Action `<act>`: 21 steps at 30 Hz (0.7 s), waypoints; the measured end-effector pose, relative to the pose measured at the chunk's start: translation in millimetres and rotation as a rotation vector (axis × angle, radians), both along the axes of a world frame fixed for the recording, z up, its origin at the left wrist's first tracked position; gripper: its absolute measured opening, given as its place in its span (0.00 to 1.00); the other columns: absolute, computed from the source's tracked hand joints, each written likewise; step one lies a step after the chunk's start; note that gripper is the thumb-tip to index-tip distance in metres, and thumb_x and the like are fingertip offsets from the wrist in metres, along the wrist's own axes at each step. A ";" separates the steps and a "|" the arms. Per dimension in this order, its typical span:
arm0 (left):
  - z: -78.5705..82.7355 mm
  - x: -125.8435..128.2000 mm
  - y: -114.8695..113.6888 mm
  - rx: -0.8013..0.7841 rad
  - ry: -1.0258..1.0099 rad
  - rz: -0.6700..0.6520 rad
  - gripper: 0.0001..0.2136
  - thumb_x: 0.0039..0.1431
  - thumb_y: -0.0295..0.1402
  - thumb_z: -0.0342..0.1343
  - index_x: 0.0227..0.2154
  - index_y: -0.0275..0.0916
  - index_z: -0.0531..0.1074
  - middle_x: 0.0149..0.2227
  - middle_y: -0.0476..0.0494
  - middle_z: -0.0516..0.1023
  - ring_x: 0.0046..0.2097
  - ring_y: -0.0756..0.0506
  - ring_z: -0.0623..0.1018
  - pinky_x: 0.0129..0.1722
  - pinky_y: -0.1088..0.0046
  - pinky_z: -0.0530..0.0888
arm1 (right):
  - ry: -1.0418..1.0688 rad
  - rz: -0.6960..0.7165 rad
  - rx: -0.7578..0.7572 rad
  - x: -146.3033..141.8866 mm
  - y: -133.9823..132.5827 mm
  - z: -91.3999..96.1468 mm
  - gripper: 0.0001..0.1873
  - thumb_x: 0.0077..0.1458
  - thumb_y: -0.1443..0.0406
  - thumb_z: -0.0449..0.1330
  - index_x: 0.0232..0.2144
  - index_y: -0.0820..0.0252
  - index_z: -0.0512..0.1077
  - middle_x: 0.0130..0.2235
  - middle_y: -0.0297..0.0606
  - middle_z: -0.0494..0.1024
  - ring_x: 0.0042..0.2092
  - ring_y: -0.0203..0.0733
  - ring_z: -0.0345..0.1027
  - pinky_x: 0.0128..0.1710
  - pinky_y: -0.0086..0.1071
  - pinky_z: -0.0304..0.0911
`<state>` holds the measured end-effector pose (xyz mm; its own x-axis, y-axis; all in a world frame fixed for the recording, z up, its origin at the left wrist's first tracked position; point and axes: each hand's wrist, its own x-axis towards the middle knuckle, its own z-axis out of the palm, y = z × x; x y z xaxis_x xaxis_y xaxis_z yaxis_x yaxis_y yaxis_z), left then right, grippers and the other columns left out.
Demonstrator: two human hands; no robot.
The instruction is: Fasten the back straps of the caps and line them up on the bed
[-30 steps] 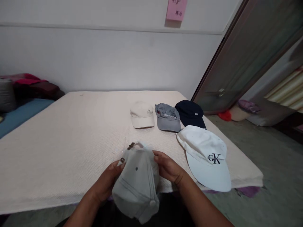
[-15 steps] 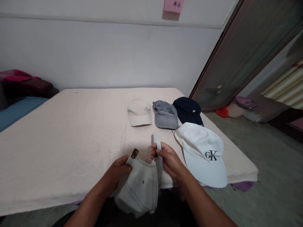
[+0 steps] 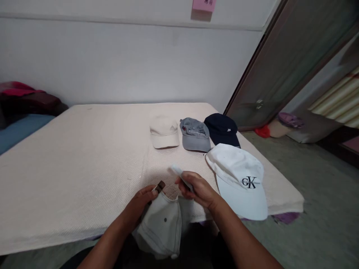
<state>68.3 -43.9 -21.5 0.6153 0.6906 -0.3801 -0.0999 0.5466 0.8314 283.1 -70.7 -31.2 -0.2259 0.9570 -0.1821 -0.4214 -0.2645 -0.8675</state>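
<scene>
A wide bed under a cream textured cover fills most of the view, set against a pale wall bearing a pink note. Four caps lie toward the bed's right side: a large white cap with dark lettering at the near edge, and behind it a row of three, namely a navy cap, a grey cap and a beige cap, each just beside the next. At the near edge of the bed, a pale grey cap hangs crown-down between both hands, partly below the mattress line. The left hand holds one end of the rear opening, its fingers pinching the brown buckle. The right hand has its fingers closed on the pale strap, which juts up and left from the grip.
</scene>
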 end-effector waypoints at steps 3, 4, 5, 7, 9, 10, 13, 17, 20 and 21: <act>-3.4 -0.9 0.2 -0.027 0.007 -0.004 0.10 0.52 0.34 0.57 0.36 0.33 0.75 0.31 0.41 0.77 0.30 0.46 0.74 0.31 0.73 0.67 | -0.105 0.027 0.028 -3.6 -1.1 -0.9 0.19 0.55 0.54 0.56 0.30 0.67 0.73 0.22 0.34 0.69 0.20 0.29 0.56 0.21 0.26 0.48; -4.9 -1.0 0.2 -0.034 0.010 0.003 0.10 0.52 0.33 0.57 0.36 0.33 0.74 0.30 0.41 0.77 0.30 0.47 0.73 0.30 0.73 0.67 | -0.121 0.018 0.030 -4.4 -1.0 -1.4 0.18 0.54 0.54 0.56 0.31 0.67 0.73 0.22 0.33 0.69 0.20 0.29 0.56 0.21 0.26 0.48; -6.5 -1.1 0.1 -0.040 0.016 0.009 0.10 0.52 0.33 0.57 0.36 0.33 0.74 0.30 0.42 0.77 0.29 0.47 0.73 0.30 0.74 0.66 | -0.127 0.005 0.027 -5.2 -0.8 -2.0 0.18 0.54 0.55 0.57 0.32 0.66 0.73 0.22 0.32 0.68 0.20 0.28 0.55 0.20 0.26 0.47; -9.8 -0.7 -0.4 -0.055 0.028 0.008 0.09 0.52 0.34 0.57 0.35 0.34 0.74 0.29 0.43 0.77 0.28 0.48 0.73 0.29 0.74 0.65 | -0.119 -0.023 0.020 -7.3 -0.1 -2.7 0.17 0.54 0.55 0.57 0.33 0.65 0.72 0.21 0.30 0.67 0.19 0.28 0.53 0.20 0.26 0.45; -12.5 0.5 -1.7 -0.069 0.028 -0.011 0.09 0.52 0.34 0.58 0.34 0.34 0.74 0.28 0.44 0.76 0.27 0.49 0.72 0.28 0.75 0.64 | -0.104 -0.044 0.022 -11.1 0.1 -3.0 0.16 0.54 0.55 0.58 0.34 0.65 0.72 0.23 0.32 0.69 0.20 0.28 0.55 0.21 0.25 0.46; -13.3 1.5 -2.6 -0.075 0.023 -0.022 0.09 0.52 0.35 0.58 0.33 0.34 0.74 0.27 0.44 0.75 0.26 0.49 0.71 0.28 0.75 0.64 | -0.099 -0.045 0.023 -13.6 -0.2 -2.8 0.17 0.54 0.55 0.58 0.34 0.65 0.72 0.24 0.33 0.70 0.21 0.29 0.56 0.21 0.25 0.48; -14.1 5.5 -5.7 -0.079 0.007 -0.049 0.10 0.52 0.36 0.59 0.33 0.34 0.74 0.29 0.44 0.76 0.28 0.49 0.72 0.29 0.74 0.64 | -0.056 -0.007 0.037 -21.6 -2.5 -1.7 0.18 0.54 0.54 0.58 0.33 0.66 0.73 0.25 0.36 0.72 0.24 0.31 0.60 0.25 0.26 0.52; -13.0 10.0 -7.9 -0.067 -0.002 -0.057 0.10 0.51 0.36 0.60 0.33 0.34 0.74 0.29 0.44 0.75 0.30 0.48 0.72 0.31 0.74 0.65 | 0.054 0.042 0.043 -25.5 -6.0 -1.5 0.16 0.53 0.56 0.59 0.33 0.66 0.73 0.30 0.40 0.75 0.29 0.34 0.66 0.30 0.28 0.58; -11.6 9.6 -7.5 -0.077 0.004 -0.048 0.09 0.52 0.36 0.60 0.29 0.35 0.73 0.26 0.47 0.73 0.26 0.51 0.70 0.28 0.76 0.64 | 0.063 0.020 -0.015 -20.7 -5.9 -3.3 0.13 0.51 0.60 0.60 0.32 0.66 0.73 0.29 0.38 0.74 0.26 0.32 0.65 0.27 0.27 0.57; -10.8 8.6 -7.1 -0.084 0.010 -0.036 0.08 0.52 0.36 0.60 0.28 0.35 0.73 0.25 0.48 0.72 0.25 0.52 0.69 0.26 0.77 0.63 | 0.043 0.009 -0.031 -18.3 -5.4 -3.6 0.11 0.50 0.61 0.61 0.31 0.66 0.73 0.26 0.36 0.73 0.24 0.31 0.63 0.25 0.26 0.55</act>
